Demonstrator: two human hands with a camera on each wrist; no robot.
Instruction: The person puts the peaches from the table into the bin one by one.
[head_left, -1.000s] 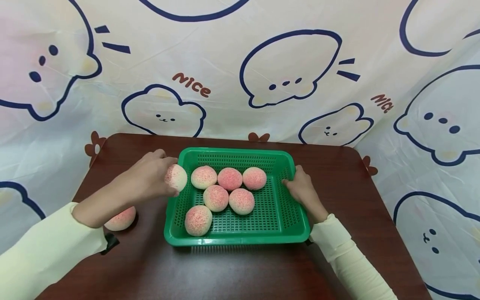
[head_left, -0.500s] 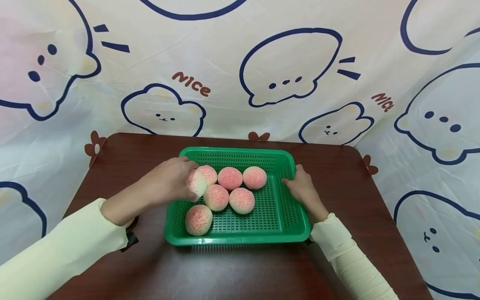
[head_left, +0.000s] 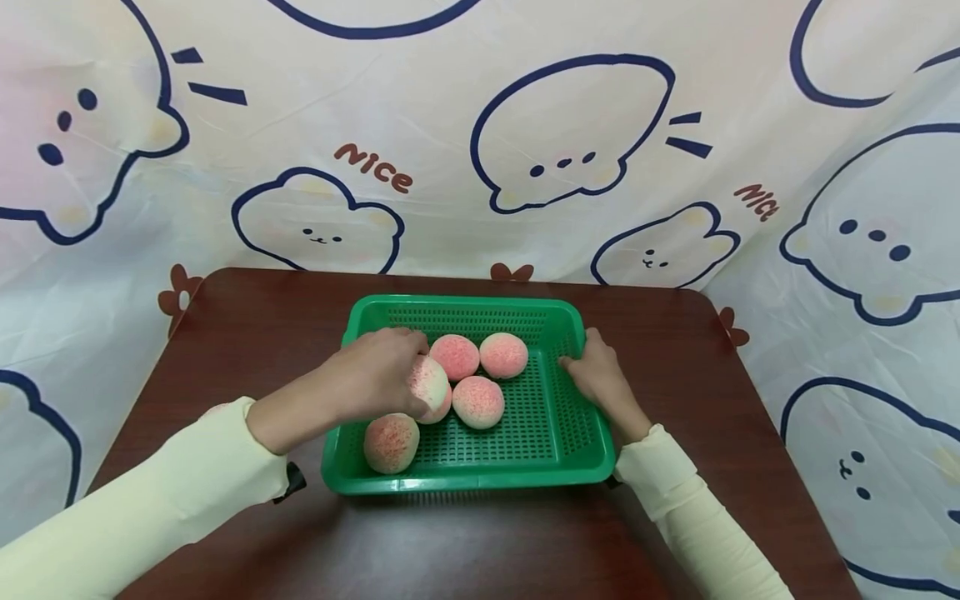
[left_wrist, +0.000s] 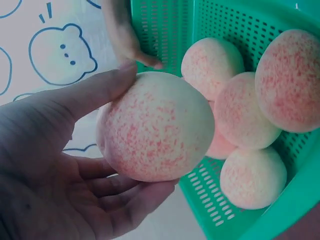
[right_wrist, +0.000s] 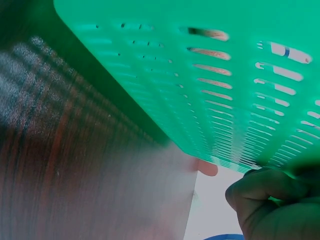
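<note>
My left hand (head_left: pixel 378 375) holds a pale peach (left_wrist: pixel 155 127) speckled with pink, thumb on one side and fingers on the other. In the head view it is above the left half of a green plastic basket (head_left: pixel 480 482) and partly covers a peach beneath it. Several more peaches lie in the basket, among them one (head_left: pixel 392 443) near the front left corner and one (head_left: pixel 504 356) at the back. With the thumb over the rim, my right hand (head_left: pixel 603 375) grips the basket's right side; the right wrist view has its curled fingers (right_wrist: pixel 270 192) against the slotted wall.
The basket stands on a dark brown wooden table (head_left: pixel 480 550). A white cloth (head_left: pixel 435 117) printed with cartoon bears hangs behind the table and along its sides. My left sleeve (head_left: pixel 165 483) crosses the table's left part and hides what is under it.
My left hand has carried the peach rightward, from the basket's left rim to over the peaches inside. The loose peach on the table has gone behind the left sleeve. The right hand keeps its place.
</note>
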